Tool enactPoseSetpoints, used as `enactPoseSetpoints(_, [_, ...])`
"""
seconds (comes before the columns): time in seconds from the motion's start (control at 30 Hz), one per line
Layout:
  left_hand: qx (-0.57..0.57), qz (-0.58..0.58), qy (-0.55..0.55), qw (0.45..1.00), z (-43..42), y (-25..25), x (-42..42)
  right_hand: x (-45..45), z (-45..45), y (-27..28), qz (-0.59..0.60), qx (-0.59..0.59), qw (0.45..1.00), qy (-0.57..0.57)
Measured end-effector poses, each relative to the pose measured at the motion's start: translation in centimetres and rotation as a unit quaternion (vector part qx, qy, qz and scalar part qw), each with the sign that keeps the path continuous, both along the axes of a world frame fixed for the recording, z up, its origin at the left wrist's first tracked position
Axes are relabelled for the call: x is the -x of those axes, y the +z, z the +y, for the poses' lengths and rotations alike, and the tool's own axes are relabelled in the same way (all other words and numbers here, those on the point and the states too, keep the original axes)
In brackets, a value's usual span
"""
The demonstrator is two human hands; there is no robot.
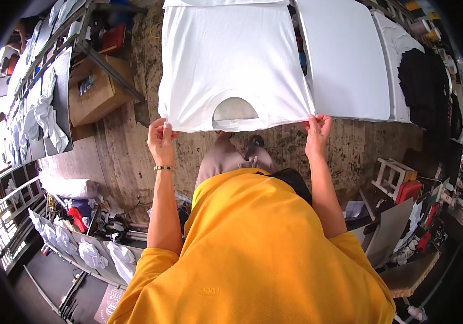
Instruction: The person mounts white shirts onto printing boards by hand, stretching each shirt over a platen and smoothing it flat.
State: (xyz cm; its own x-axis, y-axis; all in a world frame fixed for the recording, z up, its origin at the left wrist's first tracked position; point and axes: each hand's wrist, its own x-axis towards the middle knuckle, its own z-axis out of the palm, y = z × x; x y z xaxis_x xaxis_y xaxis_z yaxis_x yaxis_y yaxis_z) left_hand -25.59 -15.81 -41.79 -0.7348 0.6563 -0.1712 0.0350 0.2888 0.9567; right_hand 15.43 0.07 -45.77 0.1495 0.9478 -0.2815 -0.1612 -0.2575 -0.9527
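Note:
A white T-shirt (pixel 234 59) is spread over a board in front of me, its curved neck opening (pixel 235 109) towards my body. My left hand (pixel 161 136) pinches the shirt's near left corner between thumb and fingers. At the near right corner, my right hand (pixel 316 132) pinches the fabric in the same way. The near edge is stretched between both hands. Part of a grey surface shows through the neck opening.
To the right lie a bare white board (pixel 347 59) and another with black cloth (pixel 426 81). A cardboard box (pixel 102 89) and boards with white garments (pixel 45 113) stand at the left. A small wooden stool (pixel 391 175) is at the right, on the worn floor (pixel 118 156).

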Motion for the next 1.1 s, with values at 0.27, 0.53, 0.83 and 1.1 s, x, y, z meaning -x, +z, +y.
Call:
enactPoseSetpoints(0.27, [0.021,-0.018,-0.045,0.999,-1.6,0.2,0.9,-0.9,-0.7,2.1,-0.071,-0.001,0.997,0.027])
enactPoseSetpoints(0.53, [0.056,0.006,-0.026,0.998,-4.1,1.1,-0.3,-2.3,-2.9,3.6,-0.084,-0.009,0.996,0.016])
enactPoseSetpoints(0.83, [0.064,0.001,-0.015,0.998,-6.8,1.8,-1.3,-3.5,-6.2,4.4,-0.111,-0.011,0.993,0.025])
enactPoseSetpoints(1.1, [0.071,-0.004,-0.018,0.997,-8.6,-0.1,-1.5,-4.1,-7.7,2.1,-0.119,-0.001,0.992,0.030])
